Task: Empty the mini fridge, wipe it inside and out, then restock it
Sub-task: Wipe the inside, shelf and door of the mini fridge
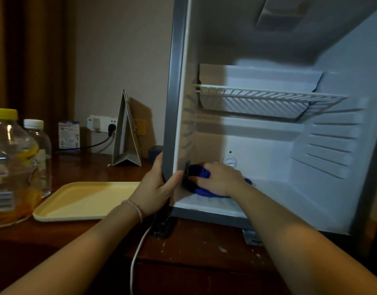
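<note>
Two bare arms reach up from the bottom of the view toward the open grey mini fridge with white inside walls (268,135), which stands on the dark brown wooden surface (194,245) and fills the side from 12 to 4 o'clock. The left hand (156,188) grips the fridge's left front edge low down, near the middle of the view. Its thumb lies on the inner side and its fingers wrap round the outer side. A pale braided bracelet (133,206) sits on that wrist. The right hand (218,179), just at 3 o'clock from the left one, is inside the fridge on its floor. Its fingers curl over a dark blue cloth (201,182) and press it down by the left wall. A white wire shelf (268,96) hangs above. At 9 o'clock on the surface lie a pale yellow flat plastic tray (85,201) and two clear plastic bottles, one yellow-capped (6,167), one white-capped (39,150).
</note>
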`<state>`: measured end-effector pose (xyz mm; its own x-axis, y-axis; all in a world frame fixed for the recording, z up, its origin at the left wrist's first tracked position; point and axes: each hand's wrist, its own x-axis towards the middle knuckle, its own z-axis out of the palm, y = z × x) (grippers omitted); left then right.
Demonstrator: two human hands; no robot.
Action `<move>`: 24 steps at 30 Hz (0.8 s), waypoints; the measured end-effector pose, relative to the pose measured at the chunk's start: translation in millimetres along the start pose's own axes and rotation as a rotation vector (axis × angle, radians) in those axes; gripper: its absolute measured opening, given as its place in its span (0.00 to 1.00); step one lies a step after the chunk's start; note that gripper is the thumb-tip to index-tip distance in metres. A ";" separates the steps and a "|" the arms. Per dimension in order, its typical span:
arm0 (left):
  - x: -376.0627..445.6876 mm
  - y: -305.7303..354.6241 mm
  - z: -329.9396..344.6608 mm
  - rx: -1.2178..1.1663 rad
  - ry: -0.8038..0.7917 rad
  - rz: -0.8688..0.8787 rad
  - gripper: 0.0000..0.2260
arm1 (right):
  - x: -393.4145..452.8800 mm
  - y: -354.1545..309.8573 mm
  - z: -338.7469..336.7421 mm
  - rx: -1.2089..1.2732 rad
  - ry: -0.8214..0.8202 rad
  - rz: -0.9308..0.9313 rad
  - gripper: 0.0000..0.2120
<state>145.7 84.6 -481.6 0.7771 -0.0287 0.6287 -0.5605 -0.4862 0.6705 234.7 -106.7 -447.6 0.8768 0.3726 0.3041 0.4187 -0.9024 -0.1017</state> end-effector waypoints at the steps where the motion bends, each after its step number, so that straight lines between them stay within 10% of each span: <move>1: -0.1 -0.8 0.0 0.009 0.005 0.002 0.26 | -0.1 0.4 -0.2 0.007 0.010 -0.003 0.26; 24: -1.6 3.5 3.1 -0.054 0.030 -0.009 0.20 | -95.2 39.3 -19.8 -0.007 0.126 0.064 0.22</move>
<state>143.4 80.1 -481.5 0.7738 0.0022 0.6334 -0.5686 -0.4382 0.6962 163.0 -182.0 -461.8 0.8648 0.2848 0.4135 0.3609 -0.9251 -0.1178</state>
